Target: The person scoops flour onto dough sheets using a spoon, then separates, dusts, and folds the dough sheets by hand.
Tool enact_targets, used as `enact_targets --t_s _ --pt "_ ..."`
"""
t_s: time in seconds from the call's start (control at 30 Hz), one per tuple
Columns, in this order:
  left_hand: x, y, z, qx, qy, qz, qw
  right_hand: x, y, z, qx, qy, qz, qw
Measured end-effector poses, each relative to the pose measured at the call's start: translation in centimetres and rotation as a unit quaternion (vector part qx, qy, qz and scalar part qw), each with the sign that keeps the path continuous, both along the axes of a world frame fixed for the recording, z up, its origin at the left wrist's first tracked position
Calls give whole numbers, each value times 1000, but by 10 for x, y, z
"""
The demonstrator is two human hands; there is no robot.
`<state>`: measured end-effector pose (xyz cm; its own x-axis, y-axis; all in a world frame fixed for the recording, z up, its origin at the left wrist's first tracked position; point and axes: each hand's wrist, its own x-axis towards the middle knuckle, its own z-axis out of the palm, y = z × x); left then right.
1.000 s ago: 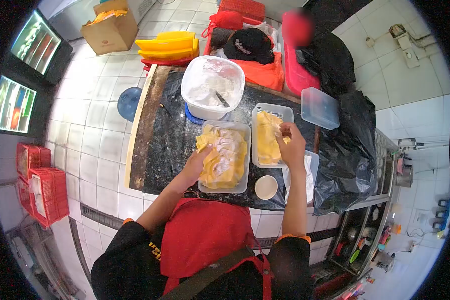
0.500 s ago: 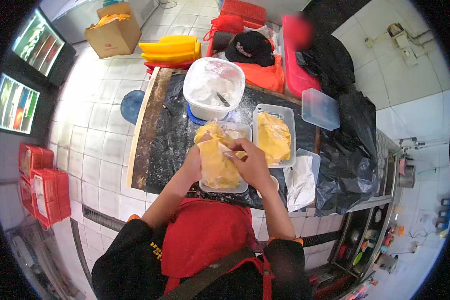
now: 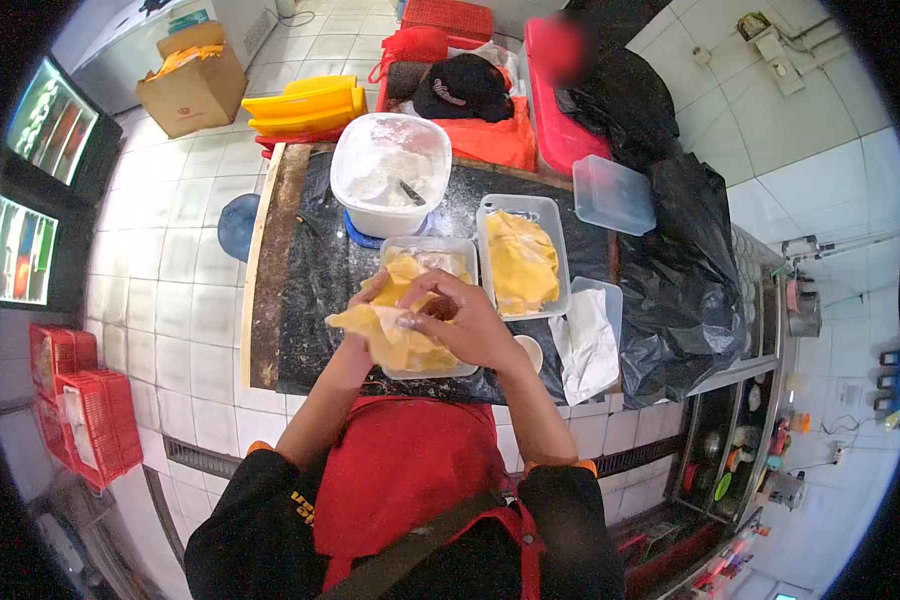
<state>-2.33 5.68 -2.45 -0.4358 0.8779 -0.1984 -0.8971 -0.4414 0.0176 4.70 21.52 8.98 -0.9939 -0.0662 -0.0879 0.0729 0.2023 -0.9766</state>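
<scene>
Desk: black plastic (image 3: 310, 270) lies over the desk (image 3: 276, 205), dusted with white powder at the left.
Left hand: this hand (image 3: 354, 346) is half curled beneath floppy yellow sheets (image 3: 395, 345); part is hidden, so how firmly it grips cannot be told. Broad support would suit such limp edges.
Sheets: raised over the near part of the left box (image 3: 458, 371), one corner drooping past its left side; keeping them low guards against tearing.
Tub: white powder (image 3: 378, 182) fills the tub (image 3: 346, 200) behind; a light dusting would likely stop layers sticking.
Right hand: thumb and fingertips nearly together on the sheets, this hand (image 3: 470, 325) seems to pinch them. Best to peel slowly from an edge; the layer count is unclear.
Right box: a squared yellow stack (image 3: 522, 265) sits in this box (image 3: 562, 245), a useful guide for alignment.
</scene>
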Motion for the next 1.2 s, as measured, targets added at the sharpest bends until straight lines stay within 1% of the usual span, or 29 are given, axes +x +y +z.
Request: enact_targets --t_s 0.03,0.07,0.1,0.17,0.23,0.3,0.33,0.4,0.43,0.5,0.53,0.57,0.6,0.63,0.67,0.7,0.73,0.8,0.83,0.87,0.9,0.93,1.0,1.03,1.07,1.1,1.13,1.17,1.2 --pt "1 0 5 2 -49 -34 998 -1 1 -5 1 -1 -3 1000" --pt "7 1 10 111 -37 7 993 -2 3 -12 111 -2 -28 993" --pt "9 1 9 113 -38 5 993 -4 4 -14 220 -3 -52 974" --pt "8 -3 2 -62 9 47 997 -1 21 -6 171 -29 -133 976" --pt "10 -6 -1 -64 14 46 997 -4 70 -41 283 31 -229 931" --pt "8 -8 12 -46 -29 35 998 -5 129 -76 377 8 -283 882" --pt "8 -10 19 -46 -29 31 998 3 148 -98 378 6 -286 880" --pt "10 -19 27 -42 3 38 998 10 174 -129 476 -24 -238 846" --pt "12 -27 16 -42 2 38 998 9 172 -121 477 -24 -237 846" --pt "19 -46 -16 73 -2 91 993 12 166 -109 513 -12 -172 841" --pt "22 -51 -18 -17 45 110 993 14 166 -110 512 -16 -172 841" --pt "19 -53 -20 -18 44 107 993 14 166 -112 520 20 -172 836" --pt "14 -56 -21 -41 86 92 991 13 165 -113 528 56 -173 830" --pt "10 -57 -21 -63 130 78 986 14 164 -115 526 55 -175 831" --pt "6 -57 -20 -65 131 77 986 12 162 -116 483 42 -183 855" --pt "4 -56 -17 -91 96 88 987 10 161 -117 439 30 -190 878" --pt "2 -55 -16 -118 60 98 986 9 161 -117 438 30 -189 878" --pt "-5 -54 -14 -106 39 104 988 12 161 -119 416 -19 -240 877" --pt "-8 -54 -10 -94 20 111 989 15 163 -119 414 -20 -237 879" --pt "-6 -50 -5 -130 32 138 981 16 167 -117 420 -4 -217 881" --pt "-5 -50 3 -132 34 143 980 15 168 -116 426 14 -196 883" --pt "-4 -51 8 -155 47 172 972 12 159 -95 424 21 -191 885" --pt "0 -49 16 -179 63 209 959 15 141 -41 279 -56 -180 942" --pt "3 -48 19 -178 65 189 963 16 130 -21 277 -51 -174 944" --pt "7 -46 23 -178 67 169 967 17 118 -2 193 -45 -174 965" --pt "9 -39 25 -179 71 176 965 18 107 17 108 -39 -172 978" --pt "10 -28 25 -171 71 121 975 19 96 33 58 -47 -163 984" --pt "15 -17 27 -162 71 66 982 20 88 33 55 -41 -155 985" --pt "26 -4 32 -164 75 77 981 21 80 33 3 -6 -143 990"
